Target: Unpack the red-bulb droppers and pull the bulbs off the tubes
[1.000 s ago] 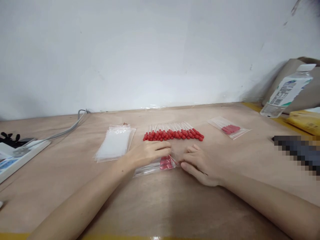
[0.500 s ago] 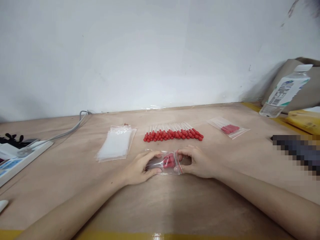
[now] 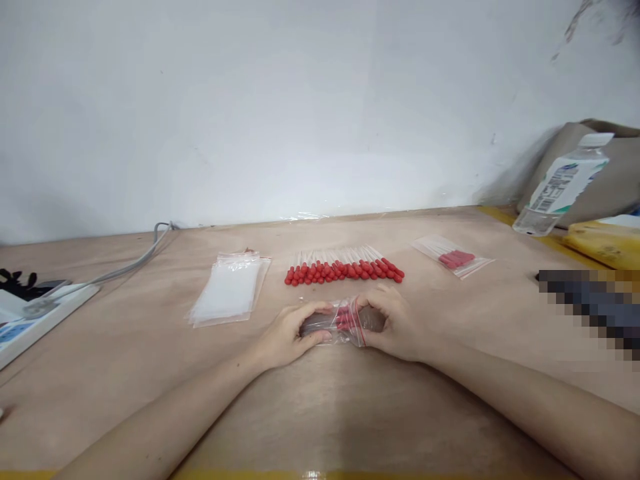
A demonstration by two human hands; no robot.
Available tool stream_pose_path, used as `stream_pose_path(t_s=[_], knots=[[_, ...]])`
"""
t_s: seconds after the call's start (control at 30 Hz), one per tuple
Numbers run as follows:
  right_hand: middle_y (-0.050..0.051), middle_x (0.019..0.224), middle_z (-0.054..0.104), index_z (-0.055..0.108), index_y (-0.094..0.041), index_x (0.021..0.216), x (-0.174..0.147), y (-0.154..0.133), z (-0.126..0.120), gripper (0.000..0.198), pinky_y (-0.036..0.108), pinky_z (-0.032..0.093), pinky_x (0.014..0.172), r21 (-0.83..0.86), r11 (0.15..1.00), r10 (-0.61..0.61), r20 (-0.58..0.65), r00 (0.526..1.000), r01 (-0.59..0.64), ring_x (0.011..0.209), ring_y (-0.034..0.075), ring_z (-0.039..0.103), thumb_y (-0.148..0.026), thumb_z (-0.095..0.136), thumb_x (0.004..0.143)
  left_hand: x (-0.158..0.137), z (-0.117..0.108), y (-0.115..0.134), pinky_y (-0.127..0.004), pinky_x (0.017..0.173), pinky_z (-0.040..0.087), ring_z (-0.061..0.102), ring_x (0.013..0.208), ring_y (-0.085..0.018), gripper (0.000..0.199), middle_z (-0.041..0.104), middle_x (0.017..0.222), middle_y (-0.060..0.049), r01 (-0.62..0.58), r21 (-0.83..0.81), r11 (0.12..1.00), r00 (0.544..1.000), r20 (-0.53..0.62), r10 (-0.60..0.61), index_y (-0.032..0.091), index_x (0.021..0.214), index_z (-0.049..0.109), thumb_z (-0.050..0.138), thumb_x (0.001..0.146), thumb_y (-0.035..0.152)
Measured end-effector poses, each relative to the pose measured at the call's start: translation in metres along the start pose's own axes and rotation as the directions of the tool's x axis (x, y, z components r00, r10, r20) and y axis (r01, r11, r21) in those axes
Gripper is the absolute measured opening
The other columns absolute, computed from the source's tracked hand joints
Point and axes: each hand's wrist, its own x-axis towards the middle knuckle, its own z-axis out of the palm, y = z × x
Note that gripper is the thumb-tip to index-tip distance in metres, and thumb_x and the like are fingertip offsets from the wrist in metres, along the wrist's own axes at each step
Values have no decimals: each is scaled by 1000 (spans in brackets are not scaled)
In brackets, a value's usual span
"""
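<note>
Head cam: mid-width on the brown flat surface (image 3: pixel 300 413), nearer its front edge than the rest, a clear plastic zip bag (image 3: pixel 327 324) lies btwn the hands, w/ thin red-headed sticks (image 3: pixel 345 319) inside & a red-lined mouth (image 3: pixel 357 323). L hand (image 3: pixel 295 335) clamped on its left end, thumb near side, fingers far; R hand (image 3: pixel 400 325) clamped at the mouth end likewise. Vs 1 s ago, when L lay over the bag & R was by its mouth, both now grip it: prob. loaded, work now at the mouth. Sealed or not: can't tell. Further back: whitish clear flat-bag stack (image 3: pixel 225 293) toward left edge, loose red-headed white stick row (image 3: pixel 345 270) centre, filled clear bag (image 3: pixel 453 258) toward right edge.
</note>
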Motion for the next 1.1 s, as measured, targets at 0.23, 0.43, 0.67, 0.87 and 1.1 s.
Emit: stream_pose_path(t_s=[0.23, 0.43, 0.67, 0.87, 1.1], knots=[[-2, 84, 62, 57, -24, 88, -3, 3, 4, 23, 31, 35, 73, -51, 998, 29, 77, 997, -25, 79, 16, 53, -33, 67, 69, 2, -5, -7, -31, 87, 43, 58, 97, -17, 29, 63, 105, -3, -32, 60, 998, 999, 24, 31, 22, 111, 55, 53, 83, 33], [-2, 79, 62, 58, -23, 85, -4, -1, 7, 11, 31, 36, 73, -52, 999, 13, -11, 1000, -14, 73, 14, 54, -24, 60, 74, 3, -5, -9, -29, 84, 44, 58, 96, -17, 27, 64, 105, -4, -25, 48, 999, 999, 34, 24, 21, 108, 57, 50, 85, 33], [1, 77, 60, 56, -20, 85, -7, 1, -5, 14, 26, 44, 61, 174, 977, 118, 33, 992, -122, 67, 12, 53, -15, 55, 72, 3, -6, -6, -29, 84, 44, 58, 96, -16, 27, 64, 105, -3, 3, 17, 1000, 1000, 30, -4, 21, 108, 57, 51, 84, 32], [3, 85, 61, 51, -19, 86, -11, 10, -12, 13, 28, 49, 66, 502, 841, 182, 88, 979, -202, 74, 13, 58, -23, 58, 75, 3, -7, -5, -28, 84, 44, 58, 96, -16, 26, 64, 105, -3, 16, 18, 1000, 999, 29, -16, 21, 107, 58, 51, 85, 32], [5, 88, 66, 56, -18, 87, -4, 17, -42, 26, 30, 52, 73, 588, 734, 303, 165, 939, -340, 80, 15, 63, -35, 66, 71, 2, -8, -6, -27, 84, 44, 58, 96, -15, 26, 64, 105, -2, 6, 34, 999, 1000, 30, -7, 22, 108, 57, 52, 84, 32]])
